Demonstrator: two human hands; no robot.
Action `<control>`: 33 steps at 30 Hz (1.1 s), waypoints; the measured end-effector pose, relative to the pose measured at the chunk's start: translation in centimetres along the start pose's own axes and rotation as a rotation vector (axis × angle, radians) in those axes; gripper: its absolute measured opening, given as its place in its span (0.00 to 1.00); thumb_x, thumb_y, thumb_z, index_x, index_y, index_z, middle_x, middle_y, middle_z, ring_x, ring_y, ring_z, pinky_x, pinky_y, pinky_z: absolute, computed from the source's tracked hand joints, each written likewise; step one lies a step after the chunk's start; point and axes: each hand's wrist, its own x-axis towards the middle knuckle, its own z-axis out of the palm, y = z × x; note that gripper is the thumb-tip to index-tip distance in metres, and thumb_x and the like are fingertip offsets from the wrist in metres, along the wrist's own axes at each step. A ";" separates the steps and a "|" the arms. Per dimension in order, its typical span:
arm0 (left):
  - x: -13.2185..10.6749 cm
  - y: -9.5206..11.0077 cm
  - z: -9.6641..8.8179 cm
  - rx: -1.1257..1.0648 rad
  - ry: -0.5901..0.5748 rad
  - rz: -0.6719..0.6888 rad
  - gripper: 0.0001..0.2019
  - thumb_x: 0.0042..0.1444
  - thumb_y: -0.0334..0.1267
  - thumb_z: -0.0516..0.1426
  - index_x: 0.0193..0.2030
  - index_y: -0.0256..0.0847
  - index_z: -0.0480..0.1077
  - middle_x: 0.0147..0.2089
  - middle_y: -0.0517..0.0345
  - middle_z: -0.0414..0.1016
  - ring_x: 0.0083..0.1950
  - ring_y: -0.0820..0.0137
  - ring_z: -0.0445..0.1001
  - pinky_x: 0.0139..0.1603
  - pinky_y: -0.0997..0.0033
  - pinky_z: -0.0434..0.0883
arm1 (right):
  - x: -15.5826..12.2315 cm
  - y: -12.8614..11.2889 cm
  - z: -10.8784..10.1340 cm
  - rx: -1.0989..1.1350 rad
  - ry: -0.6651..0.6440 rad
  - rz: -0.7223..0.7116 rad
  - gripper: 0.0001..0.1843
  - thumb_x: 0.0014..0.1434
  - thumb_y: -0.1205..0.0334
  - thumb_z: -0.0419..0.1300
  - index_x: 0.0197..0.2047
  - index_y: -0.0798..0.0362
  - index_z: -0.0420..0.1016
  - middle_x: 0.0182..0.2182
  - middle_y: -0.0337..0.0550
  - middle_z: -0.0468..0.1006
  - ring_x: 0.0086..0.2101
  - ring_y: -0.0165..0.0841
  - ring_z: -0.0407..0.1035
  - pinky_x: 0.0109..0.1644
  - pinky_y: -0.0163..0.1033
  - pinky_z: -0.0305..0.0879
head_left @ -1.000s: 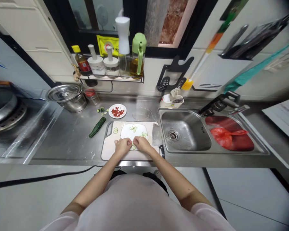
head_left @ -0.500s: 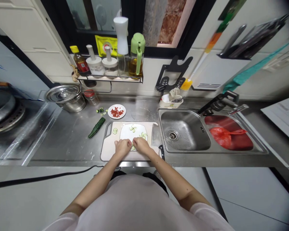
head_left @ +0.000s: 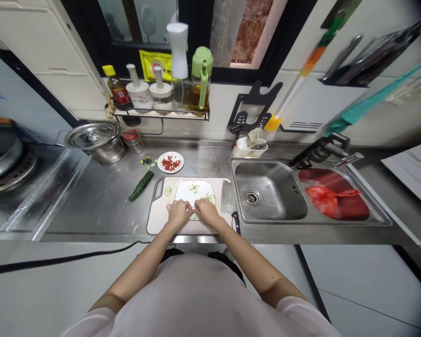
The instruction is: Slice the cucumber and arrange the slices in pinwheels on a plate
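Note:
A white square plate [head_left: 184, 192] rests on the pale cutting board [head_left: 158, 219], with fans of cucumber slices [head_left: 194, 187] at its far side and right side. More cucumber slices [head_left: 194, 216] show at the near edge, between my hands. My left hand [head_left: 179, 213] has its fingers pinched together at these slices. From the other side, my right hand [head_left: 205, 211] also pinches at them, partly covering the right fan. My fingertips hide how the slices are gripped. A few loose slices [head_left: 167, 190] lie on the board left of the plate. The cleaver [head_left: 228, 196] lies along the board's right side.
Left of the board lies a cucumber piece [head_left: 141, 186]. Behind it are cucumber scraps [head_left: 148, 161] and a small plate [head_left: 160, 167] of chopped red pieces. A lidded steel pot [head_left: 107, 150] stands back left. The sink [head_left: 270, 187] is at the right, with a red bag [head_left: 323, 199].
My hands stay at the plate's near edge, their fingers shifting slightly around the cucumber slices. The camera view has moved very slightly; the other things lie as before.

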 end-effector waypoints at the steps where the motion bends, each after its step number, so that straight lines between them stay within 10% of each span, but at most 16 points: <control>1: 0.1 0.0 0.0 0.001 0.000 0.002 0.10 0.57 0.44 0.56 0.32 0.44 0.76 0.41 0.50 0.75 0.50 0.55 0.66 0.51 0.56 0.55 | 0.0 0.0 0.0 0.000 0.002 0.002 0.07 0.64 0.62 0.55 0.41 0.53 0.73 0.43 0.50 0.75 0.46 0.39 0.64 0.44 0.38 0.57; 33: 0.6 0.2 -0.3 0.059 -0.074 -0.045 0.08 0.55 0.45 0.59 0.36 0.46 0.74 0.45 0.53 0.74 0.52 0.56 0.66 0.52 0.56 0.56 | -0.6 0.8 -0.8 -0.037 -0.012 0.109 0.08 0.63 0.60 0.57 0.42 0.53 0.74 0.44 0.50 0.75 0.47 0.39 0.65 0.45 0.38 0.58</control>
